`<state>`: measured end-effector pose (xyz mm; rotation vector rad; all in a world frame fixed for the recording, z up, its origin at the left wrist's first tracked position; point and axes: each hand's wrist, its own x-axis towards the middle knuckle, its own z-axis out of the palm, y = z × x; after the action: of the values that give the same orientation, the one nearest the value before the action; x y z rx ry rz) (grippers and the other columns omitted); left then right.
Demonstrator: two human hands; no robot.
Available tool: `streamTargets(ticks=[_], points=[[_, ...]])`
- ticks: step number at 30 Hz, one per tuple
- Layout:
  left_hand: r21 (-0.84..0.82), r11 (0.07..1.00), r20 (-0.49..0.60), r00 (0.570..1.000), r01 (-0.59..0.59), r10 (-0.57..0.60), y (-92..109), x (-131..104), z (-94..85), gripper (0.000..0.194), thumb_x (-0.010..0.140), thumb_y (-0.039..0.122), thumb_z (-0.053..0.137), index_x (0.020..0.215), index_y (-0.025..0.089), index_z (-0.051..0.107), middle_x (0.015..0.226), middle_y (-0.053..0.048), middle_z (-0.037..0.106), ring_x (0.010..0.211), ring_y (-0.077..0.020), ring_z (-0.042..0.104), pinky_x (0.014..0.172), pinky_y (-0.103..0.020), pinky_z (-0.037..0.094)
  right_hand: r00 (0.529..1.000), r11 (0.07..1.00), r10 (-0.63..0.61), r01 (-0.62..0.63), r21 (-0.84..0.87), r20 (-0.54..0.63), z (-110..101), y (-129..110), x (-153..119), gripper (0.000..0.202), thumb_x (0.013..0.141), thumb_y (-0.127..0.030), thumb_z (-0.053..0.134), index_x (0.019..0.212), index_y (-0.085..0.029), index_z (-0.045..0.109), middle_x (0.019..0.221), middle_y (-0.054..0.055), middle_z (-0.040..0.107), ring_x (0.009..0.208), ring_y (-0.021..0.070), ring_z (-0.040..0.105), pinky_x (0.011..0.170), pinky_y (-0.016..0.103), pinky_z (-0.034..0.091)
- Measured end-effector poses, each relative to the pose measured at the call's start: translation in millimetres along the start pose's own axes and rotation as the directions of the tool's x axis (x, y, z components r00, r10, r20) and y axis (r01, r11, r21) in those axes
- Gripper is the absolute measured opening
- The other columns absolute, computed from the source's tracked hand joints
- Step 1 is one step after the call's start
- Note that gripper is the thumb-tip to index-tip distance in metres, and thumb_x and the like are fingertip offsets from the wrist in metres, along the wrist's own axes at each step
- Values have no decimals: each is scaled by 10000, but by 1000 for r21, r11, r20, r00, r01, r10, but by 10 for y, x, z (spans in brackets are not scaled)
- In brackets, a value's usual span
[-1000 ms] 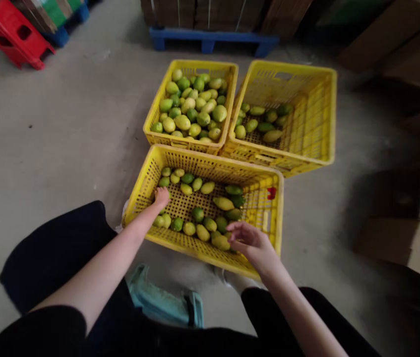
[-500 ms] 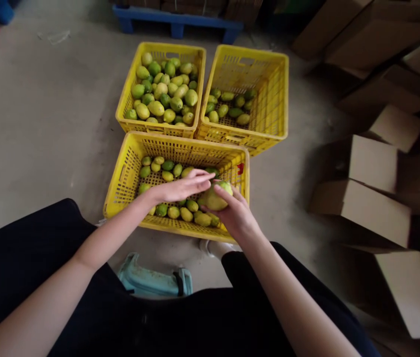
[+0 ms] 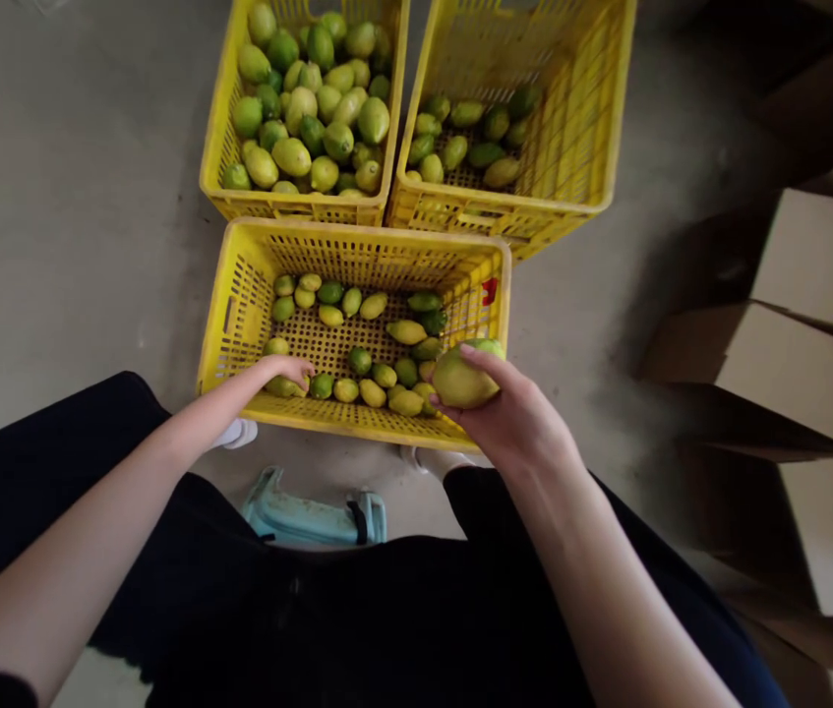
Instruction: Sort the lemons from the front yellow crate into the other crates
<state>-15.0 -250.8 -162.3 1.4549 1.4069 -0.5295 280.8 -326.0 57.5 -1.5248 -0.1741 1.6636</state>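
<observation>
**Right hand (image 3: pixel 523 413) holding large fruit (image 3: pixel 462 382)**

Large fruit above right end of near crate (image 3: pixel 364 236), fingers wrapped round it. Left hand (image 3: pixel 289 369) low at near-left corner, by smaller fruit (image 3: pixel 346 390); can't tell if gripping. Far-left crate (image 3: pixel 294 207) fullest.

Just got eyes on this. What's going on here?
The right hand holds at least one yellow-green fruit over the near crate. The left hand is at the fruit in that crate's near left corner; its grip is unclear. More fruit lies scattered there. Behind, the left crate is much fuller than the right crate.
</observation>
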Motion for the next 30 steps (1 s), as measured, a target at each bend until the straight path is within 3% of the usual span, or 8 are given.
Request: streamTargets(ticks=[7, 14, 18, 23, 26, 30], points=[[-26, 997, 17, 997, 70, -69, -200, 144, 144, 369, 543, 143, 862, 725, 168, 542, 885, 13, 630, 972, -181, 527, 947, -302, 410, 996, 996, 84, -86, 34, 34, 90, 12, -122, 383, 594, -318, 846, 896, -228, 628, 942, 25, 662, 898, 231, 652, 585, 281, 563], [-76, 996, -6, 999, 44, -45, -144, 246, 300, 505, 540, 180, 905, 643, 201, 411, 788, 38, 580, 950, -158, 473, 936, -267, 364, 995, 994, 94, -93, 64, -19, 199, -3, -100, 400, 541, -264, 843, 852, -233, 594, 940, -2, 618, 837, 187, 608, 571, 289, 582], [-90, 996, -3, 1000, 3, -3, -220, 217, 213, 455, 608, 314, 880, 668, 203, 443, 695, 66, 555, 858, -136, 463, 875, -246, 386, 996, 993, 79, -75, 91, -33, 224, -17, -104, 386, 551, -243, 827, 862, -239, 599, 949, -1, 607, 832, 181, 584, 528, 277, 563], [-117, 992, 23, 999, 36, -33, -484, 43, -25, 290, 777, 425, 702, 788, 179, 549, 713, 35, 620, 815, -153, 515, 817, -280, 434, 999, 996, 48, -49, 71, 18, 200, -2, -138, 365, 579, -270, 822, 855, -250, 584, 927, -4, 599, 845, 184, 589, 550, 270, 550], [-80, 996, 24, 999, 38, -36, -549, -104, -72, 265, 642, 329, 771, 776, 187, 592, 731, 21, 647, 821, -178, 565, 812, -301, 456, 998, 997, 53, -54, 60, 21, 208, 27, -163, 378, 561, -266, 830, 843, -248, 579, 935, -9, 606, 862, 188, 595, 572, 280, 560], [-10, 999, -33, 999, 38, -38, -424, -233, -11, 323, 490, 243, 827, 646, 223, 546, 706, 6, 644, 866, -232, 619, 846, -352, 474, 995, 994, 100, -100, 47, 18, 267, 56, -157, 383, 547, -261, 824, 841, -241, 579, 930, -2, 615, 845, 190, 590, 535, 269, 544]])
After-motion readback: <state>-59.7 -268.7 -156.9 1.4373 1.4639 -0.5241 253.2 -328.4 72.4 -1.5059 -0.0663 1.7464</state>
